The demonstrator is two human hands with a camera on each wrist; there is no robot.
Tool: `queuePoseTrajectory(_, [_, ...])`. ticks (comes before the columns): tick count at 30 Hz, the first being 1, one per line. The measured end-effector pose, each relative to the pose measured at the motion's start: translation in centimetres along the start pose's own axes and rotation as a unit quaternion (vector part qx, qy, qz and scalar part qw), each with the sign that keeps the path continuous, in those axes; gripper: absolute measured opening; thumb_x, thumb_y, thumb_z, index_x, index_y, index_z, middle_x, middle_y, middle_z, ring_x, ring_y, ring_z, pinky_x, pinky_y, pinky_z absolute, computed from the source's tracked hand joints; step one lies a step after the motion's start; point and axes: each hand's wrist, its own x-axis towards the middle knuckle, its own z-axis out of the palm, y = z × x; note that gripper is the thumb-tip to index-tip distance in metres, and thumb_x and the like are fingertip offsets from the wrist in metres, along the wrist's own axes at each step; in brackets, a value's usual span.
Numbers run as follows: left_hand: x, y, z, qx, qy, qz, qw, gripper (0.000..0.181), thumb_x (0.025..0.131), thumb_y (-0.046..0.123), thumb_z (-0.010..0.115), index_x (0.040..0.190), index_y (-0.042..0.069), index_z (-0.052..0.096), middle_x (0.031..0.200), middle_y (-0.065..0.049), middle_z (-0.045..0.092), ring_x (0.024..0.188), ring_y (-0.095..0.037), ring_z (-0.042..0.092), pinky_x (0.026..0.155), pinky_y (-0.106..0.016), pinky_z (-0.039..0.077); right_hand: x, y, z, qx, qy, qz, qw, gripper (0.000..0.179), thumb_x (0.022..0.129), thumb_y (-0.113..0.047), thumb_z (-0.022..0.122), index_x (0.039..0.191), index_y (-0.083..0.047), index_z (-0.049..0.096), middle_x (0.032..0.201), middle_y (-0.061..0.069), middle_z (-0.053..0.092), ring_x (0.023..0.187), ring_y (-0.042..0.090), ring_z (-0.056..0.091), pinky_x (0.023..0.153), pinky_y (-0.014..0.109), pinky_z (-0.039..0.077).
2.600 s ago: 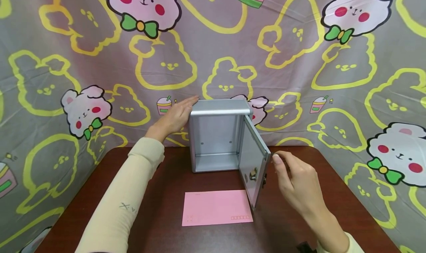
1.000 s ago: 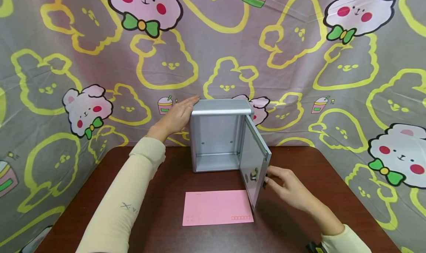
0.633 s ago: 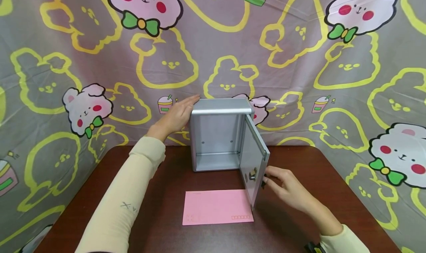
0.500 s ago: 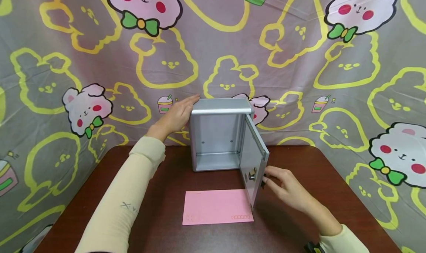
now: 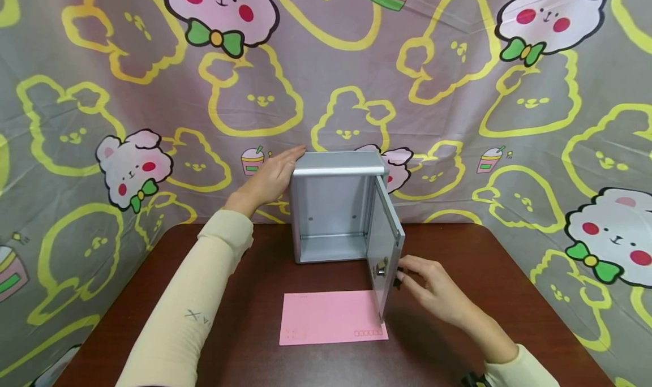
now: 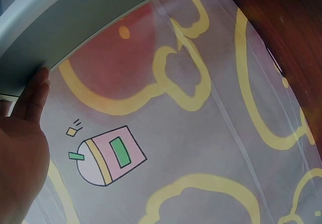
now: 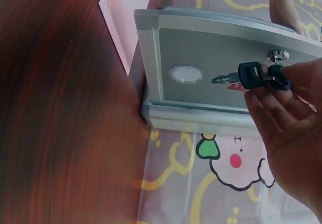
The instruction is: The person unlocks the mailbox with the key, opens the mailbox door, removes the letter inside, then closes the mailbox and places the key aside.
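Observation:
A silver metal lockbox [image 5: 337, 159] stands at the back of the table, its door [image 5: 384, 228] swung partway out on the right. Straight fingers of my left hand [image 5: 270, 177] rest against the box's upper left side; the left wrist view shows this hand [image 6: 27, 143] at the box's edge. Out at the door's free edge, my right hand [image 5: 438, 288] pinches a black-headed key [image 7: 279, 78] at the lock [image 7: 277, 56]. A second key [image 7: 249, 75] hangs from it on a ring. The inner side of the lock [image 5: 381, 268] shows on the door.
A pink envelope [image 5: 328, 319] lies flat on the dark wood table [image 5: 244, 319], its right edge partly behind the door's lower corner. Patterned cloth [image 5: 433, 127] hangs close behind the box and along both sides.
My right hand has come from beside the door's edge onto the key at the lock. Door and hand have since swung slightly left, toward the box. The left hand stays put.

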Motion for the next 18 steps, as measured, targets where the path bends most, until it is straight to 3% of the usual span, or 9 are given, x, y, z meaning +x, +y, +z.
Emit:
queuePoseTrajectory(12, [-0.1, 0.0, 0.0, -0.004, -0.003, -0.005, 1.0000, 0.057, 0.109, 0.023, 0.016, 0.156, 0.002, 0.040, 0.165, -0.008, 0.035, 0.153, -0.022, 0.028, 0.127, -0.038, 0.019, 0.4, -0.7, 1.1, -0.013, 0.008, 0.011, 0.9998, 0.029, 0.093, 0.006, 0.067, 0.111, -0.016, 0.073, 0.098, -0.011, 0.069, 0.084, 0.009, 0.066, 0.078, 0.016, 0.051])
queuePoseTrajectory(18, [0.0, 0.1, 0.0, -0.002, -0.003, -0.002, 1.0000, 0.057, 0.108, 0.022, 0.016, 0.156, 0.001, 0.040, 0.165, -0.008, 0.035, 0.153, -0.022, 0.028, 0.127, -0.038, 0.019, 0.7, -1.1, 1.5, -0.024, 0.008, 0.016, 0.9996, 0.028, 0.093, 0.006, 0.067, 0.111, -0.014, 0.073, 0.097, -0.011, 0.070, 0.085, 0.006, 0.065, 0.074, 0.029, 0.057])
